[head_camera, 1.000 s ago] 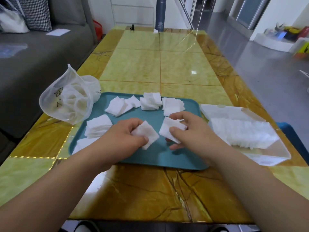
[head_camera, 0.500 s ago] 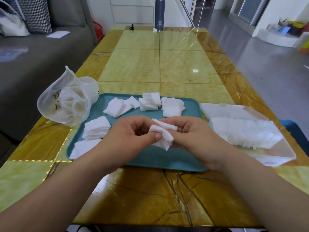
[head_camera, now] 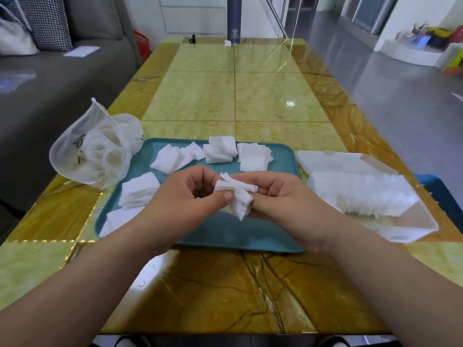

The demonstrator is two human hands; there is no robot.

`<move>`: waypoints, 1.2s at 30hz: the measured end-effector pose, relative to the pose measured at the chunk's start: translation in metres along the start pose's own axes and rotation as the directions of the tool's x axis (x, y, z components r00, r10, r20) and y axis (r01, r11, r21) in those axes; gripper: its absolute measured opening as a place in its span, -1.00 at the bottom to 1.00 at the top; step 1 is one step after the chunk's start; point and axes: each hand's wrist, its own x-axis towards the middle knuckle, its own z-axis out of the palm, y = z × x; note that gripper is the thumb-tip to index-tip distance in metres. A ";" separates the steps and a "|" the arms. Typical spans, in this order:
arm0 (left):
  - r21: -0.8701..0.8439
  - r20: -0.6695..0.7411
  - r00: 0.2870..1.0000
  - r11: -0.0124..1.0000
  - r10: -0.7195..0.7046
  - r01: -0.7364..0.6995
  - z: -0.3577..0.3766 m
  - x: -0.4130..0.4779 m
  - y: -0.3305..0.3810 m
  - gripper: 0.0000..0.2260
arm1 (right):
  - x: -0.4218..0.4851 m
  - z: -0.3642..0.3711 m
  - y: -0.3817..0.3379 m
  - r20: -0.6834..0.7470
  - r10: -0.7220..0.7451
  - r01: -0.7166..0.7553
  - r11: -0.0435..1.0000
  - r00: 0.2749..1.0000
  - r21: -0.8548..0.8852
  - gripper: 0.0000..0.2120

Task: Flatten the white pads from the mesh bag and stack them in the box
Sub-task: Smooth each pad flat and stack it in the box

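Observation:
My left hand [head_camera: 186,199] and my right hand [head_camera: 283,199] meet above the teal tray [head_camera: 225,234], both pinching a small bunch of white pads [head_camera: 236,196] between thumbs and fingers. Several loose piles of white pads [head_camera: 220,152] lie on the tray's far side and left side. The white mesh bag [head_camera: 92,152] rests on the table at the tray's left corner, with more pads visible inside. A clear plastic box [head_camera: 406,221] stands right of the tray and holds a row of stacked pads [head_camera: 360,194].
The box's open lid [head_camera: 333,162] lies behind it. A dark blue bottle [head_camera: 234,20] stands at the yellow table's far end. A grey sofa [head_camera: 50,96] runs along the left. A blue seat edge [head_camera: 441,194] shows beside the box.
Each hand held a separate pad over the tray one second ago. The hands have come together and lifted slightly, and the pads are now gathered into one bunch between them.

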 end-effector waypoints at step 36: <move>0.538 0.040 0.999 0.842 0.035 -0.051 0.007 0.006 -0.011 -0.95 | -0.002 0.008 0.005 -0.373 -0.090 -0.160 0.793 0.924 -0.588 -0.70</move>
